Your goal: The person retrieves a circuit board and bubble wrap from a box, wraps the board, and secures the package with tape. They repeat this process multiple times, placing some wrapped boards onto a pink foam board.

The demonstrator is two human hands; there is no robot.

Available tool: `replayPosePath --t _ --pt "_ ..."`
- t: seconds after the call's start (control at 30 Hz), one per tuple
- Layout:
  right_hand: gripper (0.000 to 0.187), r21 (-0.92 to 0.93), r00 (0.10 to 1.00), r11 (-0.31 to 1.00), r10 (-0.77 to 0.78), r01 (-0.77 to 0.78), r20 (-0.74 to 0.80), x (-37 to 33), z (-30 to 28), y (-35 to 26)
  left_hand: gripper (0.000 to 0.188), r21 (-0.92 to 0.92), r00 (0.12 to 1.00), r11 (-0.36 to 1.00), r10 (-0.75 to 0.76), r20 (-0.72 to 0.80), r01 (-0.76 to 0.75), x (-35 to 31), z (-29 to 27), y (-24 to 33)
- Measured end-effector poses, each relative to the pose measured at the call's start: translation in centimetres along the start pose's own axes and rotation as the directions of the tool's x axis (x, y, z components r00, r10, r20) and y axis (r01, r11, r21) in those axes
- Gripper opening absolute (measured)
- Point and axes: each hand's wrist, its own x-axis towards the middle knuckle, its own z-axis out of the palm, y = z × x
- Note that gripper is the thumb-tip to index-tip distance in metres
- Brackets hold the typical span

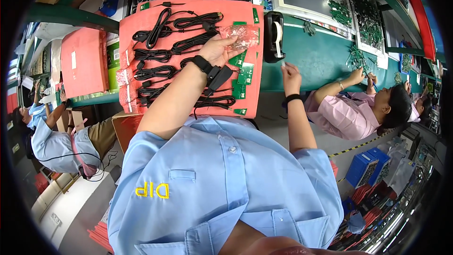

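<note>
My left hand (pixel 220 50) reaches over a pink foam sheet (pixel 188 8), its fingers closed on the near edge of a clear bubble-wrap pouch (pixel 245 37). Coiled black cables (pixel 155 72) lie in rows on the sheet, several ending in green circuit boards (pixel 245 73) along its right side. To the right of the sheet, my right hand (pixel 291 76) is raised with thumb and forefinger pinched together. A tiny pale bit shows at those fingertips, too small to name. Just beyond that hand stands a black tape dispenser (pixel 273 38) with a white roll.
More bubble wrap (pixel 126 85) lies at the sheet's left edge. A pink foam stack (pixel 84 61) stands farther left. At right along the green bench (pixel 302 73), a co-worker in pink (pixel 347 108) handles green boards. Another person (pixel 71 137) is at left.
</note>
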Motion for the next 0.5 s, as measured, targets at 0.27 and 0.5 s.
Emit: replayPosePath --t 0.27,0.5 --pt "0.037 0.762 0.999 0.648 -0.026 -0.009 0.033 1.8 -2.9 -19.5 0.018 0.219 0.982 0.966 0.159 -0.100 -0.134 -0.1 1.0 -2.0" --pt "0.075 0.221 0.993 0.969 0.102 -0.112 0.055 4.5 -0.6 -20.4 0.018 0.143 0.964 0.960 0.252 -0.081 -0.239 -0.3 1.6 -2.9"
